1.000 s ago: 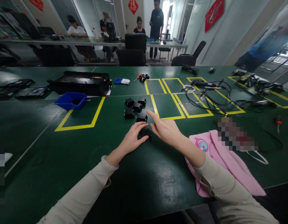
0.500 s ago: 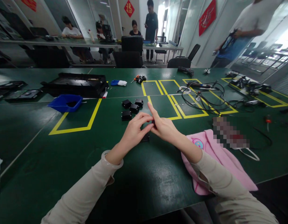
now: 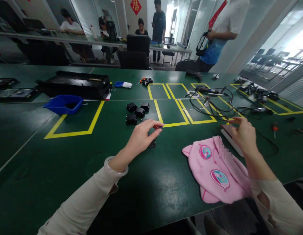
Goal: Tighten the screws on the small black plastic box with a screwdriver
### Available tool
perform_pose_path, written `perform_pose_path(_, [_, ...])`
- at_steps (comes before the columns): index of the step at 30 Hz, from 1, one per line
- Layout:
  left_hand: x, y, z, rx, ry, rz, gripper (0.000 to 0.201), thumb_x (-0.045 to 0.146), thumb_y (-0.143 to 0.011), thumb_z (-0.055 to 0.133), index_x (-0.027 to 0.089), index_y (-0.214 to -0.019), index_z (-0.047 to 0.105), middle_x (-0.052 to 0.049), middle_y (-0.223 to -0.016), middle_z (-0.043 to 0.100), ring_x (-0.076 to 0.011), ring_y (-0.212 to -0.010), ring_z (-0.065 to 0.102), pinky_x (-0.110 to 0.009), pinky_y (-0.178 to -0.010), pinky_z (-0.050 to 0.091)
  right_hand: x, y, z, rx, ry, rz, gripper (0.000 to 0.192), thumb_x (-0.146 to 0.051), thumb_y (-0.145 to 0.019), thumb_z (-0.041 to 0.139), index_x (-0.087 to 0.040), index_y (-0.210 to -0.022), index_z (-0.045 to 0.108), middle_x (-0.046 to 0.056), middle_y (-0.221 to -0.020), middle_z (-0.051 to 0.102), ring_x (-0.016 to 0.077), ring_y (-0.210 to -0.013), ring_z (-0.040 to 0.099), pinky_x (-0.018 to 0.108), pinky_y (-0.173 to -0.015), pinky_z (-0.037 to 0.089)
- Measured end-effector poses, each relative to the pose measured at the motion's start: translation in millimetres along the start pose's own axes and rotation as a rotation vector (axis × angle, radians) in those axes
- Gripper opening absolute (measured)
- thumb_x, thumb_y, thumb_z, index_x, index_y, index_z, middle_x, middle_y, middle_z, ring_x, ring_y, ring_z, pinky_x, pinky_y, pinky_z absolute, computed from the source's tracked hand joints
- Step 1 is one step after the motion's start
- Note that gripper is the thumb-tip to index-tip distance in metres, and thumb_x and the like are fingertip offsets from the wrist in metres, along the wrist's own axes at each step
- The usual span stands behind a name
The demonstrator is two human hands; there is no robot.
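Note:
My left hand [image 3: 141, 137] hovers over a small black box [image 3: 152, 144] on the green table [image 3: 68, 156], thumb and forefinger pinched on a small thin item with a red part [image 3: 158, 127]. Several more black boxes [image 3: 136, 112] lie just beyond it, by a yellow tape line. My right hand [image 3: 242, 135] is out to the right, its fingers closed over the far end of a flat rectangular device [image 3: 227, 131] that lies beside a pink hat [image 3: 215, 166].
A blue bin [image 3: 63, 104] and a long black tray [image 3: 73, 85] sit at the left. Tangled cables [image 3: 215, 101], tools [image 3: 145, 81], a glove [image 3: 123, 84] and a red-handled screwdriver [image 3: 275, 127] lie further back. A person [image 3: 220, 29] stands behind the table; others sit at a far desk.
My right hand left the black box and moved right to the flat device. My left hand stayed over the box, now pinching the small item. The pink hat lies uncovered.

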State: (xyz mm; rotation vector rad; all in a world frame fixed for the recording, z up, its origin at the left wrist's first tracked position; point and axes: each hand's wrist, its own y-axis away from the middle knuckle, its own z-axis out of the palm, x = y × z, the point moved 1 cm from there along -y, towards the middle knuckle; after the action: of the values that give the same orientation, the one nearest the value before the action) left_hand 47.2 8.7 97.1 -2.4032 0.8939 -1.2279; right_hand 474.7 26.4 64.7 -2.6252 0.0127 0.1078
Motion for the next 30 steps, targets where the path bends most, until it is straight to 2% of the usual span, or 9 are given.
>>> perform_pose_path(2, [-1.2, 0.5, -1.0, 0.009, 0.002, -0.007, 0.016, 0.020, -0.092, 0.055, 0.019, -0.105, 0.064, -0.002, -0.095, 0.066, -0.0140, -0.088, 0.063, -0.029, -0.082, 0.050, 26.7, 6.4, 11.1, 0.008, 0.114, 0.039, 0.039, -0.018, -0.079, 0.043, -0.018, -0.117, 0.051, 0.021, -0.104, 0.070, 0.0306, -0.091, 0.062, 0.041, -0.080, 0.039])
perform_pose_path(4, [-1.7, 1.0, -1.5, 0.013, 0.006, -0.016, 0.017, 0.021, -0.092, 0.055, 0.019, -0.105, 0.064, -0.002, -0.096, 0.066, -0.0141, -0.087, 0.063, -0.029, -0.082, 0.050, 35.8, 12.0, 18.0, -0.008, 0.149, 0.025, 0.035, -0.020, -0.078, 0.045, -0.019, -0.112, 0.054, 0.022, -0.097, 0.070, 0.0321, -0.089, 0.063, 0.043, -0.082, 0.038])
perform_pose_path(8, [-0.6, 1.5, -1.5, 0.008, 0.018, -0.032, 0.017, 0.021, -0.092, 0.054, 0.019, -0.106, 0.064, -0.003, -0.097, 0.066, -0.0145, -0.088, 0.063, -0.029, -0.081, 0.050, 35.0, 17.3, 21.0, -0.021, 0.196, 0.004, 0.030, -0.022, -0.079, 0.043, -0.022, -0.107, 0.054, 0.022, -0.090, 0.070, 0.0335, -0.085, 0.062, 0.045, -0.082, 0.037])
perform_pose_path(12, [0.6, 1.5, -1.9, 0.008, 0.020, -0.035, 0.018, 0.022, -0.092, 0.054, 0.019, -0.106, 0.064, -0.003, -0.097, 0.066, -0.0146, -0.088, 0.063, -0.029, -0.080, 0.050, 37.9, 19.3, 25.1, -0.092, 0.192, -0.039, 0.035, -0.023, -0.081, 0.039, -0.021, -0.114, 0.050, 0.022, -0.093, 0.068, 0.0355, -0.090, 0.062, 0.047, -0.083, 0.038])
perform_pose_path(17, [0.7, 1.3, -3.1, 0.014, 0.027, -0.033, 0.017, 0.022, -0.092, 0.054, 0.019, -0.106, 0.064, -0.003, -0.097, 0.066, -0.0143, -0.088, 0.063, -0.029, -0.080, 0.050, 29.6, 12.3, 14.9, -0.058, 0.112, 0.087, 0.036, -0.024, -0.080, 0.041, -0.024, -0.115, 0.051, 0.019, -0.099, 0.068, 0.0353, -0.098, 0.063, 0.052, -0.088, 0.039])
perform_pose_path(21, [-0.2, 1.2, -3.3, 0.017, 0.029, -0.039, 0.016, 0.021, -0.093, 0.054, 0.019, -0.105, 0.064, -0.002, -0.097, 0.065, -0.0140, -0.089, 0.062, -0.028, -0.081, 0.050, -22.4, -5.4, -21.6, -0.040, -0.095, 0.047, 0.035, -0.031, -0.084, 0.044, -0.025, -0.118, 0.051, 0.016, -0.112, 0.067, 0.0330, -0.106, 0.061, 0.049, -0.090, 0.041])
perform_pose_path(25, [-1.0, 1.3, -1.7, 0.034, 0.009, -0.031, 0.017, 0.022, -0.092, 0.055, 0.019, -0.106, 0.065, -0.003, -0.096, 0.065, -0.0148, -0.088, 0.062, -0.029, -0.080, 0.050, -112.0, -17.5, -45.4, -0.260, -0.389, -0.236, 0.032, -0.030, -0.088, 0.044, -0.019, -0.116, 0.054, 0.013, -0.108, 0.067, 0.0230, -0.097, 0.063, 0.037, -0.083, 0.047])
perform_pose_path(27, [-0.7, 1.2, -0.7, 0.036, 0.013, -0.018, 0.018, 0.022, -0.092, 0.055, 0.019, -0.107, 0.065, -0.003, -0.097, 0.065, -0.0149, -0.088, 0.062, -0.030, -0.081, 0.051, -157.4, -18.7, -45.7, -0.410, -0.474, -0.404, 0.039, -0.033, -0.089, 0.047, -0.019, -0.125, 0.049, 0.008, -0.102, 0.067, 0.0188, -0.089, 0.063, 0.034, -0.080, 0.047])
perform_pose_path(30, [0.5, 1.0, -0.1, 0.051, 0.010, 0.012, 0.018, 0.021, -0.092, 0.055, 0.020, -0.107, 0.065, -0.004, -0.099, 0.065, -0.0158, -0.091, 0.062, -0.031, -0.083, 0.050, -212.2, -19.2, -38.9, -0.543, -0.441, -0.520, 0.051, -0.041, -0.089, 0.051, -0.018, -0.134, 0.043, 0.005, -0.094, 0.068, 0.0173, -0.082, 0.063, 0.030, -0.073, 0.044])
